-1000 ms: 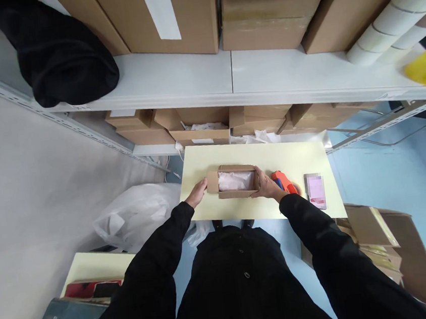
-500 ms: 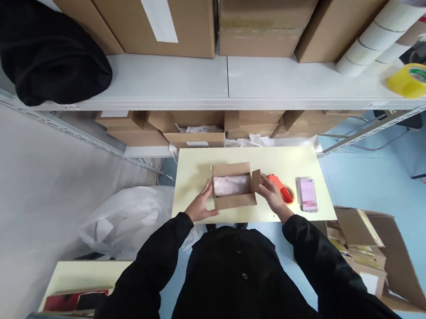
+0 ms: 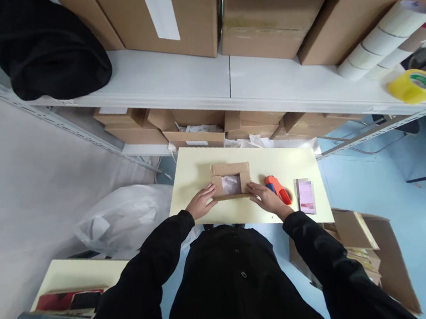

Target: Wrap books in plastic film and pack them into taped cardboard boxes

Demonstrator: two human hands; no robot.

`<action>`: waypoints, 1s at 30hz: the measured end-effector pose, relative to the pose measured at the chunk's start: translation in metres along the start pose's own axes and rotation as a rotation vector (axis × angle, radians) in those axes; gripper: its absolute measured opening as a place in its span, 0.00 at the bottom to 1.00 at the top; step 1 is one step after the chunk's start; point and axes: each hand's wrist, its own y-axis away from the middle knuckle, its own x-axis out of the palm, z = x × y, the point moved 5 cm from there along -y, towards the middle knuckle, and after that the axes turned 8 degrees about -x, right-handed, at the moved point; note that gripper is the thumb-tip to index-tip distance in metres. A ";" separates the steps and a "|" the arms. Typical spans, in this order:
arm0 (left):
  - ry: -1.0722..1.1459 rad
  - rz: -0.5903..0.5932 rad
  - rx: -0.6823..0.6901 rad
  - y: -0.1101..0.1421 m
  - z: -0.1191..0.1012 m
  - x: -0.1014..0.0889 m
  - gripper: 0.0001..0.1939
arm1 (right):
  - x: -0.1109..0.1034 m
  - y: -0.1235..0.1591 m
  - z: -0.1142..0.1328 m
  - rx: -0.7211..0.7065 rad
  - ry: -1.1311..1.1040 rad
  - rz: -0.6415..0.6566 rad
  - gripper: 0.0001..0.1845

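Note:
A small cardboard box [image 3: 229, 168] stands on the cream table with its two short end flaps folded inward. Its far long flap lies back, and the near one seems to stand up, seen edge-on. White wrapping [image 3: 231, 184] shows through the gap between the end flaps. My left hand [image 3: 202, 201] grips the box at its left end, fingertips on the folded flap and thumb by the near side. At the right end, my right hand [image 3: 266, 197] holds it likewise. An orange and blue tape dispenser [image 3: 278, 189] lies just right of my right hand.
The cream table [image 3: 186, 162] also bears a blurred pinkish flat item [image 3: 305, 195]. Behind it, a grey shelf [image 3: 174, 77] holds cartons, tape rolls [image 3: 416, 86] and a black cloth item [image 3: 57, 49]. A plastic bag [image 3: 124, 219] lies left; an open carton [image 3: 391, 257] stands right.
The box's two end flaps have been folded inward, and its near long flap has come up. My right hand has moved left onto the box's right end.

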 end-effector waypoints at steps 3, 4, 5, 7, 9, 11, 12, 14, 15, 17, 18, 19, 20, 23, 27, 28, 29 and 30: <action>0.086 -0.084 -0.043 -0.003 -0.001 -0.003 0.19 | -0.002 -0.009 -0.006 0.070 -0.061 -0.137 0.13; 0.108 -0.115 -0.064 -0.004 -0.002 -0.003 0.18 | -0.002 -0.012 -0.009 0.104 -0.075 -0.167 0.12; 0.126 -0.150 -0.091 -0.006 -0.001 -0.004 0.17 | -0.002 -0.014 -0.012 0.141 -0.085 -0.190 0.11; 0.154 -0.231 -0.160 -0.009 0.001 -0.006 0.16 | -0.002 -0.018 -0.019 0.213 -0.095 -0.226 0.12; 0.190 -0.312 -0.241 -0.012 0.006 -0.006 0.17 | -0.002 -0.021 -0.025 0.266 -0.095 -0.264 0.17; 0.277 -0.349 -0.322 -0.014 0.012 -0.002 0.22 | -0.003 -0.026 -0.031 0.294 -0.098 -0.290 0.30; 0.343 -0.346 -0.359 -0.016 0.016 0.001 0.26 | -0.004 -0.029 -0.033 0.298 -0.108 -0.285 0.38; 0.483 -0.314 -0.418 -0.018 0.024 0.009 0.33 | -0.004 -0.035 -0.036 0.280 -0.148 -0.238 0.50; 0.541 -0.298 -0.437 -0.018 0.027 0.012 0.35 | -0.005 -0.038 -0.036 0.261 -0.169 -0.209 0.54; 0.612 -0.279 -0.451 -0.018 0.031 0.016 0.38 | -0.008 -0.043 -0.036 0.233 -0.177 -0.182 0.56; 0.628 -0.275 -0.452 -0.018 0.032 0.017 0.38 | -0.011 -0.043 -0.036 0.227 -0.160 -0.185 0.55; 0.636 -0.270 -0.451 -0.018 0.033 0.018 0.38 | -0.014 -0.043 -0.036 0.224 -0.130 -0.190 0.54; 0.641 -0.265 -0.448 -0.017 0.033 0.018 0.37 | -0.016 -0.042 -0.035 0.216 -0.089 -0.188 0.51; 0.643 -0.254 -0.429 -0.017 0.034 0.019 0.35 | -0.016 -0.039 -0.030 0.150 0.044 -0.123 0.36; 0.588 -0.233 -0.387 -0.016 0.031 0.016 0.33 | -0.009 -0.031 -0.022 0.103 0.170 -0.059 0.22; 0.533 -0.233 -0.373 -0.015 0.028 0.013 0.32 | -0.007 -0.029 -0.020 0.106 0.185 -0.051 0.21; 0.455 -0.240 -0.351 -0.014 0.024 0.009 0.31 | -0.005 -0.027 -0.019 0.113 0.196 -0.041 0.20; 0.361 -0.253 -0.321 -0.013 0.019 0.005 0.30 | -0.003 -0.026 -0.018 0.121 0.205 -0.032 0.20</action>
